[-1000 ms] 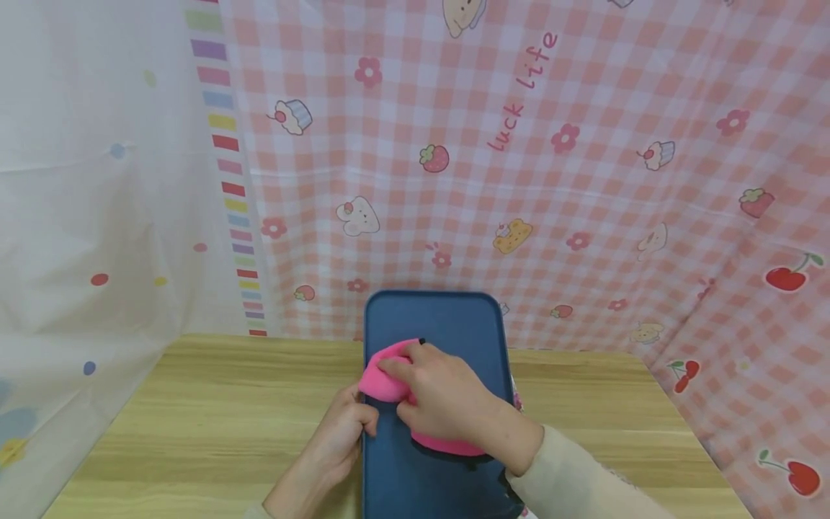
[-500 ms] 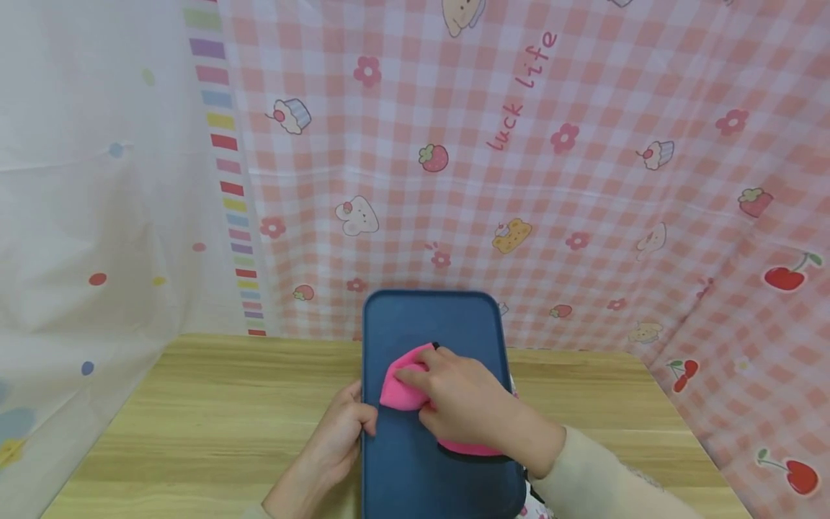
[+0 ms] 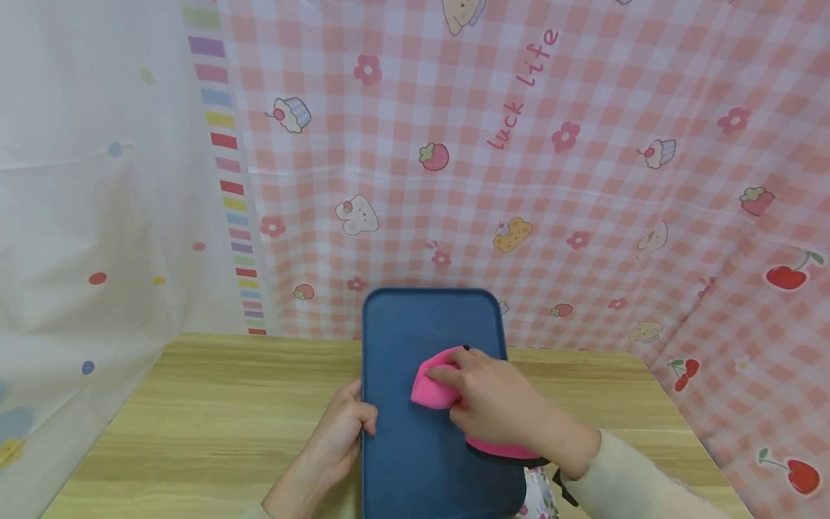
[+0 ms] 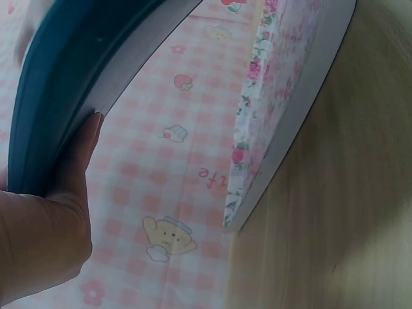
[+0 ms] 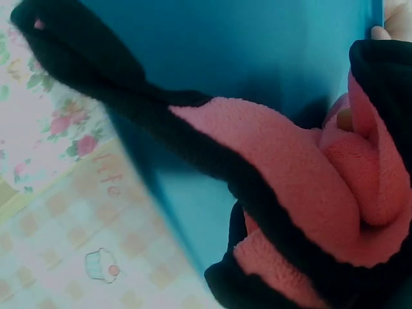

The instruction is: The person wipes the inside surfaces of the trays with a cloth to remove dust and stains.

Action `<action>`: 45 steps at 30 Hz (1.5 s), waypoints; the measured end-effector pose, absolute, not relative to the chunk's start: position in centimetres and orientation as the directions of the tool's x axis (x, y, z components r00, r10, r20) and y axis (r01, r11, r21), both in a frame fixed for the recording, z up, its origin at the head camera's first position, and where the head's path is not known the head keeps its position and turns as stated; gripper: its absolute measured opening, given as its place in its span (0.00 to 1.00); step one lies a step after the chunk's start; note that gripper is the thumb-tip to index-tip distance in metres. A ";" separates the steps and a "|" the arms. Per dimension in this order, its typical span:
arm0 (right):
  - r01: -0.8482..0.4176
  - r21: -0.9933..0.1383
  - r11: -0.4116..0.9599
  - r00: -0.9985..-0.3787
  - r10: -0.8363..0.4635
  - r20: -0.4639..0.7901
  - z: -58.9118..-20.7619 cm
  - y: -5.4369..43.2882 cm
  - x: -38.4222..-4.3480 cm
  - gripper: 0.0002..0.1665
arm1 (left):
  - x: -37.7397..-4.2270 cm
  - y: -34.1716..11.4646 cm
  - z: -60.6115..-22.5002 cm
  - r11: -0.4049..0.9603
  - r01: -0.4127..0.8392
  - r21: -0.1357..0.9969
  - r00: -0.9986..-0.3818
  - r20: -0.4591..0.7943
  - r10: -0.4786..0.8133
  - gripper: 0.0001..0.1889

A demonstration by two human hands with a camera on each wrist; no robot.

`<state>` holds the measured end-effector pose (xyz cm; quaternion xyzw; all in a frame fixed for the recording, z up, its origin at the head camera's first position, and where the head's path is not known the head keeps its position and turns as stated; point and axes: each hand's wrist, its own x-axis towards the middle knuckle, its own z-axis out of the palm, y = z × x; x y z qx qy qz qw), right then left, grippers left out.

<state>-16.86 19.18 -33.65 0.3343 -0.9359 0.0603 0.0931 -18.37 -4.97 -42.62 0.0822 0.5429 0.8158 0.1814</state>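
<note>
A blue rectangular tray (image 3: 415, 324) with a raised rim stands tilted up over the table. My left hand (image 3: 339, 432) grips its left rim, thumb on the front and fingers behind; the left wrist view shows the thumb curled over the tray edge (image 4: 58, 84). My right hand (image 3: 496, 400) holds a bunched pink cloth (image 3: 434, 386) with black edging against the tray's face, right of its middle. In the right wrist view the fuzzy cloth (image 5: 277, 161) hangs in folds over the tray, one black-edged end trailing to the side. Most of the right hand's fingers are hidden there.
A flat item with a floral print (image 3: 540, 494) shows below the tray's right side, and its pale edge (image 4: 277, 154) in the left wrist view. Beneath is a wooden table (image 3: 214, 425). A pink checked curtain (image 3: 402, 194) hangs close behind the tray.
My right hand and the pink cloth have slid from the tray's left rim rightward across its face. The left hand keeps its grip in the same place. More of the floral print shows now.
</note>
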 end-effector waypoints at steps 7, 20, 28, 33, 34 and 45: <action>-0.561 -0.113 0.820 -0.822 -0.536 0.192 -33.7 21.1 -16.9 0.28 | -18.4 -5.0 -42.5 -0.345 -0.200 0.917 -0.927 -0.063 0.369 0.45; -0.376 -0.248 0.893 -0.924 -0.342 0.169 -33.9 22.5 -16.6 0.34 | -18.5 -4.7 -42.5 -0.345 -0.192 0.919 -0.934 -0.063 0.352 0.44; -0.300 -0.310 0.902 -0.953 -0.271 0.134 -34.4 22.3 -16.1 0.35 | -18.5 -4.8 -42.3 -0.346 -0.192 0.918 -0.943 -0.074 0.324 0.42; -0.296 -0.320 0.900 -0.954 -0.259 0.152 -34.7 21.9 -15.5 0.35 | -18.5 -4.9 -42.3 -0.343 -0.191 0.920 -0.943 -0.076 0.324 0.44; -0.295 -0.329 0.897 -0.954 -0.257 0.154 -34.7 21.7 -15.4 0.35 | -18.5 -4.9 -42.4 -0.345 -0.193 0.918 -0.942 -0.076 0.326 0.44; -0.280 -0.422 0.862 -0.960 -0.260 0.106 -34.9 19.7 -14.7 0.36 | -18.5 -5.0 -42.4 -0.349 -0.212 0.913 -0.939 -0.091 0.332 0.39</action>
